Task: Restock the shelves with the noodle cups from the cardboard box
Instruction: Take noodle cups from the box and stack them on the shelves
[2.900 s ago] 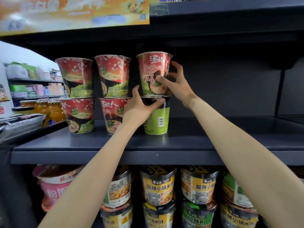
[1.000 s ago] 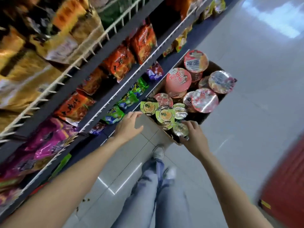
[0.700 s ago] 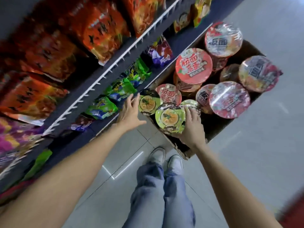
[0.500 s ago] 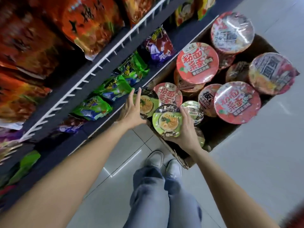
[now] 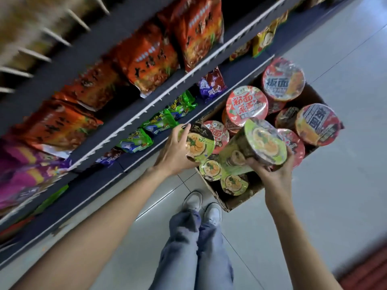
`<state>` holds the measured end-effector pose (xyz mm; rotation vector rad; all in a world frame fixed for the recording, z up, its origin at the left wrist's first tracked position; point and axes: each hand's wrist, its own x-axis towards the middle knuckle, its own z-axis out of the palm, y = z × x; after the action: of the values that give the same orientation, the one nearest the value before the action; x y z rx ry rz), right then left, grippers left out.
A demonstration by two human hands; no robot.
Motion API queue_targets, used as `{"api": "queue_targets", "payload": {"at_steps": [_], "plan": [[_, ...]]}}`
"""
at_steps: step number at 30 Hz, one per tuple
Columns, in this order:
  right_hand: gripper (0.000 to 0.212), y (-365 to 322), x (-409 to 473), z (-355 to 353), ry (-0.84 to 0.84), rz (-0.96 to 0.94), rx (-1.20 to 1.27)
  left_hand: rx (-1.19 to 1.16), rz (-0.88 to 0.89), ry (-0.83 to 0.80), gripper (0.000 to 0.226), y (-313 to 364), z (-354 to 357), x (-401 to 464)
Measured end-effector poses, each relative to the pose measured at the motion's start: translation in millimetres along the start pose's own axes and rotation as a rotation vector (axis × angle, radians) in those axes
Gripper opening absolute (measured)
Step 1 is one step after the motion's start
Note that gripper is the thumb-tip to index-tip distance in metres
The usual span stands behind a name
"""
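Note:
I look down at a cardboard box (image 5: pixel 232 203) on the floor, full of noodle cups. My right hand (image 5: pixel 272 171) grips a green noodle cup (image 5: pixel 255 146) by its side, lifted above the box and tilted. My left hand (image 5: pixel 174 152) wraps around another green-lidded cup (image 5: pixel 198 144) at the box's near left corner. Two more small green cups (image 5: pixel 210 169) sit low in the box. Larger red-lidded bowls (image 5: pixel 247 105) fill the far part of the box.
Dark shelves with white wire rails (image 5: pixel 167 91) run along the left, holding orange, green and purple noodle packets (image 5: pixel 146 59). My legs and white shoes (image 5: pixel 201 203) stand just before the box. Grey floor tiles (image 5: pixel 335 185) spread to the right.
My view dropped from the shelf of stacked cups to the box. My right hand has since lifted its green cup out and tilted it. My left hand has closed around the other green cup.

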<state>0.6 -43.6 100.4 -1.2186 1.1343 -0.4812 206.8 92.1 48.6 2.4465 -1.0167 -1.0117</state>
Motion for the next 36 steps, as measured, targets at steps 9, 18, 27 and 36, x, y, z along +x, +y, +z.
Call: {"api": "queue_targets", "payload": {"at_steps": [9, 18, 27, 36], "plan": [[0.093, -194.2, -94.9, 56.3, -0.352, -0.202, -0.036, -0.091, 0.169, 0.031, 0.082, 81.8, -135.5, -152.8], [0.103, -305.1, -185.6, 77.5, -0.730, -0.236, -0.146, -0.370, -0.048, 0.392, 0.106, 127.6, -248.2, -318.1], [0.100, -429.0, -271.0, 132.0, -1.128, -0.596, -0.224, -0.350, -0.081, 0.860, 0.106, 167.6, -332.7, -453.4], [0.105, -576.3, -369.8, 183.7, -1.260, -0.918, -0.132, -0.160, -0.040, 1.304, 0.082, 210.2, -437.1, -559.5]]}}
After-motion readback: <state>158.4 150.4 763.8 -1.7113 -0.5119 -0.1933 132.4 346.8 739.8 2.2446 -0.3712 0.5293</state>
